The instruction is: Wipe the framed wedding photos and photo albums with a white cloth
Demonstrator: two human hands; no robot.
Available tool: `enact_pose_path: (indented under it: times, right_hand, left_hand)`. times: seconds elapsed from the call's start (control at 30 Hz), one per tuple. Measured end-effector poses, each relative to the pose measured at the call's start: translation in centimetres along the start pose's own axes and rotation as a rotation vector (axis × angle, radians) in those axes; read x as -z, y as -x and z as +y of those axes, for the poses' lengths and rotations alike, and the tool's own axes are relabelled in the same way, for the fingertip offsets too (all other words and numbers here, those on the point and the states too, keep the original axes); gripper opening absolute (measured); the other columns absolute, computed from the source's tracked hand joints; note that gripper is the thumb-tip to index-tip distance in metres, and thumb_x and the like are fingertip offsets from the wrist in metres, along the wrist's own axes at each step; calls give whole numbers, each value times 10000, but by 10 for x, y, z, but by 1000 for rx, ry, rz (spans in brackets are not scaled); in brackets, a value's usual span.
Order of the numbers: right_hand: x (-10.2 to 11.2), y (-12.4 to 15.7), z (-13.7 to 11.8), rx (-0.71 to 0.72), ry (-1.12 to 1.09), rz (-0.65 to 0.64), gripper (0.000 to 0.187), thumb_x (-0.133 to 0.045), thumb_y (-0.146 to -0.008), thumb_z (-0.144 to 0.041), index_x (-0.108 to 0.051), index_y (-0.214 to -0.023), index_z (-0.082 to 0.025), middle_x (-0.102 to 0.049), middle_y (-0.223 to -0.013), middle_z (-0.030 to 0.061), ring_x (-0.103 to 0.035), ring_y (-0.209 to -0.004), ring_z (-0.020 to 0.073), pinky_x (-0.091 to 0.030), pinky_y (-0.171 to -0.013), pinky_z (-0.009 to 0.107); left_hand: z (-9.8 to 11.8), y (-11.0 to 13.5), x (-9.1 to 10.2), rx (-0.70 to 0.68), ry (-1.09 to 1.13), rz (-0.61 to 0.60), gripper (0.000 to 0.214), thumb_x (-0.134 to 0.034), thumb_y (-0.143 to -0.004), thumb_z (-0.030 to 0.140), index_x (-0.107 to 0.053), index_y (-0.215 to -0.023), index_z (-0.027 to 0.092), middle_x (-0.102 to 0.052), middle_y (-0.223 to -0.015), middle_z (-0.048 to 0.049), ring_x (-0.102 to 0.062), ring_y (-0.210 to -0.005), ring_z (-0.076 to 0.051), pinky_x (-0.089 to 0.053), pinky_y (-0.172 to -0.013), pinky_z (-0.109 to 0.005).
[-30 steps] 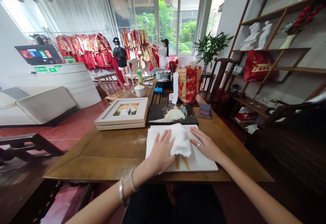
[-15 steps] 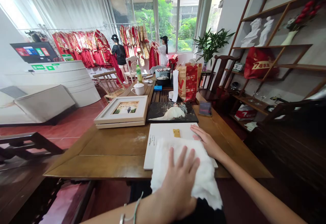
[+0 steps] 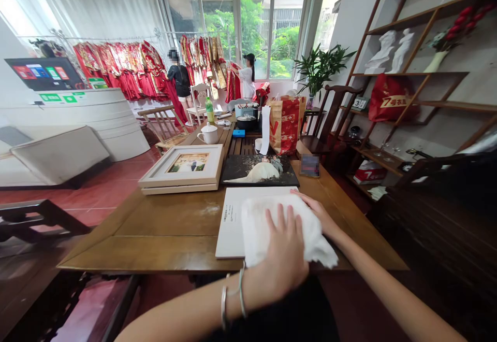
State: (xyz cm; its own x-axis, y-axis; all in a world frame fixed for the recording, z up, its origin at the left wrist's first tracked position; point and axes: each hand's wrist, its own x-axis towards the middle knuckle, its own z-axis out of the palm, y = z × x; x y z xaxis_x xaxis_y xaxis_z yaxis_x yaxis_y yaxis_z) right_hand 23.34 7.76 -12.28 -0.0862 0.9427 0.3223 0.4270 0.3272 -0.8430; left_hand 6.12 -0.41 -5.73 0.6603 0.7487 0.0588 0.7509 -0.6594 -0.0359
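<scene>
A white board (image 3: 230,233) with small printed text lies flat at the table's front edge. Over its right part is spread a white cloth (image 3: 256,217), whose lower right corner hangs toward the front edge. My left hand (image 3: 285,246), with two bangles on its wrist, presses flat on the cloth, fingers spread. At the board's far right side rests my right hand (image 3: 316,212), its fingers stretched out and partly hidden behind the cloth. Just beyond the board lies a dark photo panel (image 3: 258,170) showing a white gown. Left of that is a pale picture frame (image 3: 182,168), stacked on another.
On the wooden table (image 3: 166,223) stand a white lidded cup (image 3: 209,133), a red paper bag (image 3: 286,124), a blue box (image 3: 238,133) and a small stand (image 3: 309,166). Shelves (image 3: 423,72) line the right wall. Two people are near hanging red garments (image 3: 120,72) at the back.
My left hand has pushed the cloth forward over the board, covering the small gold-coloured piece that showed before. My right hand stays at the board's right side. The view has shifted slightly.
</scene>
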Motion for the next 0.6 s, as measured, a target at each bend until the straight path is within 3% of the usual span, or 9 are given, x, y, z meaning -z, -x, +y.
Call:
enact_pose_path:
  times: [0.1, 0.17, 0.3, 0.47, 0.6]
  right_hand:
    - [-1, 1, -2, 31, 74, 11, 395, -484, -816, -369, -623, -1151, -211, -552, -1304, 77, -432, -1268, 258, -303, -1074, 472]
    - [-2, 2, -3, 66, 134, 28, 370, -481, -818, -335, -629, -1134, -213, -564, -1290, 82, -456, -1250, 252, -326, -1061, 466]
    - [-2, 6, -11, 141, 222, 49, 325, -506, -739, -213, -662, -1024, -187, -632, -1174, 114, -570, -1107, 273, -428, -962, 428]
    - [-2, 8, -25, 156, 306, 62, 355, -477, -676, -96, -642, -981, -171, -667, -1010, 116, -618, -948, 269, -485, -801, 359]
    - [-3, 8, -26, 136, 315, 58, 357, -449, -683, -83, -632, -976, -175, -663, -1001, 107, -615, -939, 261, -483, -795, 351]
  left_hand:
    - [17, 30, 4, -87, 70, -66, 843, -560, -754, 453, -245, -1404, 18, -120, -1475, -236, -3, -1338, -446, -79, -1029, -679]
    - [15, 34, 9, -80, 114, -122, 830, -548, -761, 438, -237, -1407, 21, -120, -1477, -231, -29, -1340, -438, -101, -1034, -666]
    - [-20, -5, 15, 38, 80, -110, 728, -526, -786, 374, -287, -1385, 37, -199, -1467, -219, -148, -1336, -407, -153, -1033, -630]
    - [-72, -64, 11, -27, 72, -88, 654, -500, -791, 292, -287, -1381, 106, -254, -1466, -150, -198, -1338, -328, -196, -1044, -561]
    - [-75, -62, 7, -59, 70, -67, 629, -466, -791, 265, -295, -1375, 104, -265, -1465, -130, -187, -1344, -297, -167, -1069, -523]
